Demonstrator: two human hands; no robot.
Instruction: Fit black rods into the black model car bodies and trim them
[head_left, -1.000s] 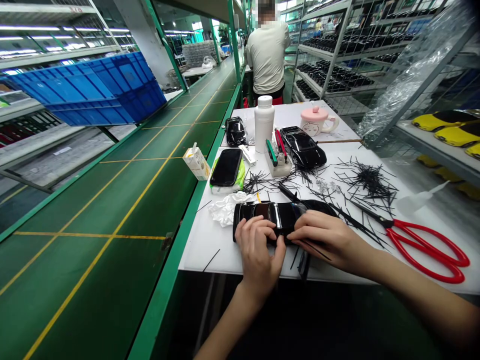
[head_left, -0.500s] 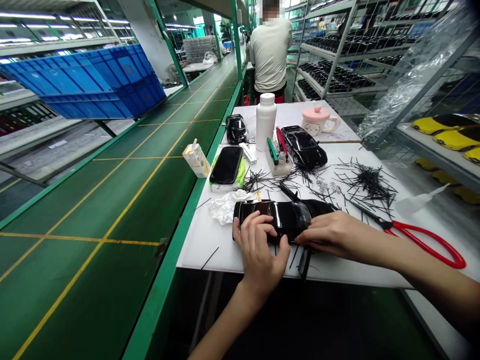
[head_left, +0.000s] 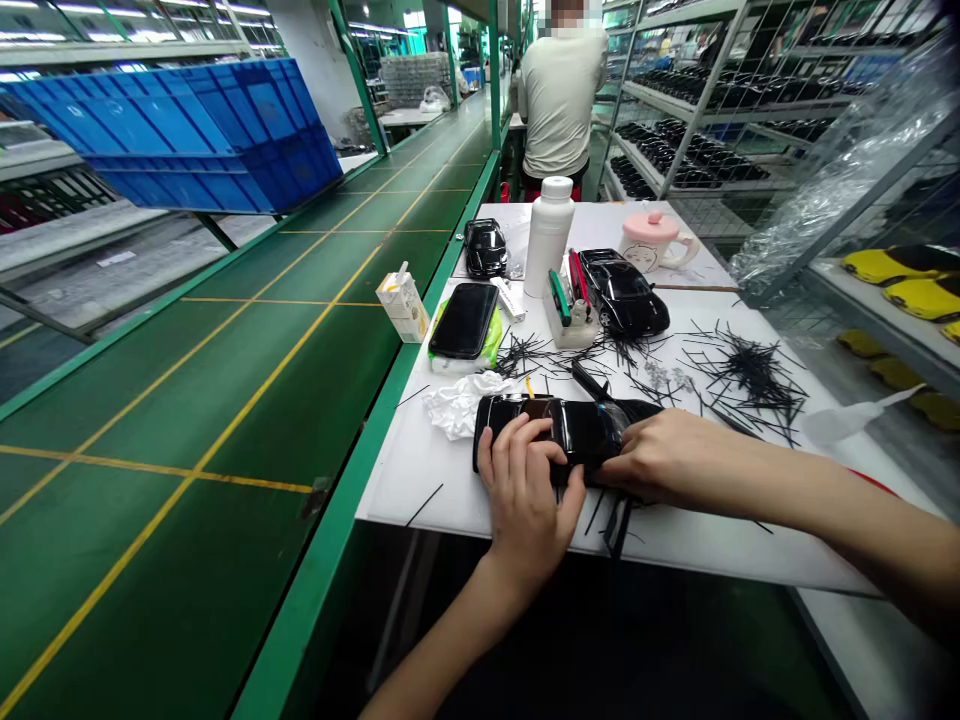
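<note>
My left grip (head_left: 529, 495) lies on the near car (head_left: 589, 430); my right grip (head_left: 656, 453) touches its end. A bottle (head_left: 550, 240) stands farther back on the worktop (head_left: 469, 480).

No text can be read — the print on the small carton (head_left: 404, 308) is too tiny.

Tips of the right fingers (head_left: 621, 466) hidden at the black model car (head_left: 583, 428), red handle (head_left: 872, 481) mostly behind the forearm (head_left: 765, 480).

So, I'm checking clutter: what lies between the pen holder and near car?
Black strips and a dark stick lie between holder and near car in the head view.
</note>
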